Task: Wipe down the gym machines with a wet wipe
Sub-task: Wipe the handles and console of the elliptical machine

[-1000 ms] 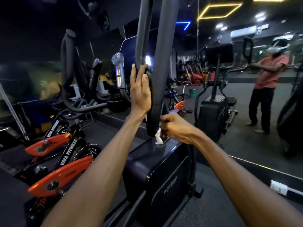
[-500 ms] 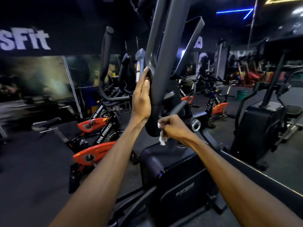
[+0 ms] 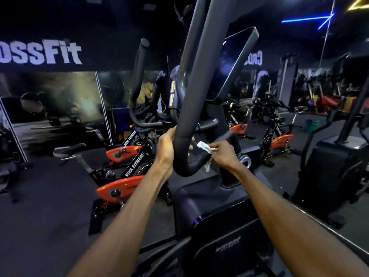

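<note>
Two bare forearms reach forward over the dark housing (image 3: 225, 226) of one exercise machine. The left hand (image 3: 166, 150) curls its fingers round the machine's thick black handlebar (image 3: 191, 108) just above its lower bend. The right hand (image 3: 224, 154) pinches one crumpled white wipe (image 3: 203, 147) and holds it against the short upturned end of that same bar, just beside the left hand. To the left stand two spin bikes (image 3: 119, 188) with orange flywheel covers, one behind the other, on dark rubber flooring (image 3: 46, 206). Farther right are two more orange-trimmed bikes (image 3: 278, 139) and another dark machine (image 3: 327, 162). The back wall carries a white "CrossFit" sign (image 3: 40, 53) above a large photo mural, and one blue light strip (image 3: 307, 19) glows on the black ceiling.
</note>
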Demonstrator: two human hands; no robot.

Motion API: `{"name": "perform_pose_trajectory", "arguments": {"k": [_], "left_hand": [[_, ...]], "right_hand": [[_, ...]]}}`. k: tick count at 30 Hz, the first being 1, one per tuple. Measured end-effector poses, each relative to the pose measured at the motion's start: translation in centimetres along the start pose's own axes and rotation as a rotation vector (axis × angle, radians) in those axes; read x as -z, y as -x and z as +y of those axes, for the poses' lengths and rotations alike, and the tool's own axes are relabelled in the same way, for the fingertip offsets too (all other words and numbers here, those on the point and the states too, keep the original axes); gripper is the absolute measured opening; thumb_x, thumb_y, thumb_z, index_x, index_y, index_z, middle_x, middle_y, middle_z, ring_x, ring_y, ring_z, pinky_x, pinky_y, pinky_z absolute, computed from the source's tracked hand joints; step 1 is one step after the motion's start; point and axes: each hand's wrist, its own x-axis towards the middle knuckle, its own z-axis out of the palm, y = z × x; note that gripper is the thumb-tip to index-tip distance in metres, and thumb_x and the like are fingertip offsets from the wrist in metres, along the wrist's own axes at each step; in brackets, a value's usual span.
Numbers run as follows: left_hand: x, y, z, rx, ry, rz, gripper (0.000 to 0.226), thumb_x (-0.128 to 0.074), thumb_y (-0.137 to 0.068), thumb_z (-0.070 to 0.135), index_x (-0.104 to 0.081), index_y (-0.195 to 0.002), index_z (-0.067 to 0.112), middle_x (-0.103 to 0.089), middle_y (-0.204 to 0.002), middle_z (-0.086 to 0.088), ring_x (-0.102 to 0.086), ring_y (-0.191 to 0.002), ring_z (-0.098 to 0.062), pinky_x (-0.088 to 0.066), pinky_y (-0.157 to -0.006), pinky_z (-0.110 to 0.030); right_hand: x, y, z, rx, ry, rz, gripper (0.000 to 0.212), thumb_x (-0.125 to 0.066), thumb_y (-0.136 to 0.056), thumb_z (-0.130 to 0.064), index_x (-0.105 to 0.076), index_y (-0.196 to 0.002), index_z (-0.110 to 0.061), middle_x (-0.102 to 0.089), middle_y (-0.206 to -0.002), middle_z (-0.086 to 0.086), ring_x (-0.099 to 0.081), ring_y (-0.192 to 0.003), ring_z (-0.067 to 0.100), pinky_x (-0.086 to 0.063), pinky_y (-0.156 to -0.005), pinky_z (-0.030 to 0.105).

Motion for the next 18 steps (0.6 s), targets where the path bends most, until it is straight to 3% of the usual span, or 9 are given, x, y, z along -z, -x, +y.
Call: {"name": "perform_pose_trajectory", "arguments": {"k": [2,4,8,11,16,18], "left_hand": [[0.2,-0.2,-0.1,0.024,-0.035,-0.035,0.042,-0.031,-0.099,0.024,-0.063,-0.105,-0.002,-0.068,-0.078,-0.012,-0.059,-0.053,-0.020,-0.044,-0.045,-0.026],[0.5,-0.5,-0.1,0.042,-0.043,-0.072,0.044,-0.030,-0.100,0.025,-0.061,-0.112,-0.003,-0.069,-0.079,-0.012,-0.060,-0.058,-0.022,-0.046,-0.046,-0.027],[0.4,-0.5,0.1,0.071,-0.019,-0.145,0.045,-0.028,-0.101,0.027,-0.061,-0.107,-0.002,-0.070,-0.078,-0.012,-0.060,-0.060,-0.023,-0.048,-0.047,-0.027],[0.6,-0.5,0.0,0.074,-0.024,-0.140,0.044,-0.029,-0.100,0.027,-0.061,-0.107,-0.003,-0.069,-0.079,-0.012,-0.059,-0.062,-0.024,-0.047,-0.050,-0.029],[0.8,-0.9,-0.3,0.081,-0.020,-0.139,0.045,-0.030,-0.099,0.028,-0.061,-0.110,-0.003,-0.069,-0.081,-0.013,-0.060,-0.065,-0.023,-0.047,-0.053,-0.030],[0.9,-0.9,-0.6,0.084,-0.024,-0.132,0.045,-0.031,-0.099,0.028,-0.061,-0.110,-0.003,-0.069,-0.082,-0.013,-0.060,-0.065,-0.023,-0.047,-0.053,-0.030]], "right_hand": [[-0.3,-0.4,0.4,0.031,0.020,-0.008,0.037,-0.057,-0.085,0.003,-0.079,-0.104,-0.020,-0.076,-0.093,-0.001,-0.067,-0.087,0.009,-0.048,-0.065,0.010],[-0.6,-1.1,0.8,0.048,0.031,-0.004,0.040,-0.054,-0.084,0.005,-0.079,-0.105,-0.018,-0.076,-0.093,0.003,-0.069,-0.087,0.012,-0.050,-0.068,0.014],[0.5,-3.9,2.0,-0.004,0.088,0.014,0.041,-0.051,-0.087,0.004,-0.075,-0.115,-0.015,-0.075,-0.103,0.016,-0.069,-0.098,0.026,-0.044,-0.074,0.023],[0.3,-4.7,2.4,0.023,0.112,0.013,0.044,-0.048,-0.085,0.008,-0.075,-0.114,-0.012,-0.075,-0.102,0.018,-0.069,-0.096,0.030,-0.049,-0.082,0.032],[0.5,-5.9,3.4,-0.062,0.121,0.008,0.043,-0.049,-0.088,0.006,-0.074,-0.117,-0.013,-0.074,-0.107,0.013,-0.067,-0.103,0.029,-0.036,-0.072,0.019],[0.1,-5.7,2.8,-0.026,0.113,0.020,0.043,-0.048,-0.085,0.010,-0.075,-0.112,-0.009,-0.074,-0.104,0.015,-0.067,-0.101,0.030,-0.044,-0.077,0.024]]}}
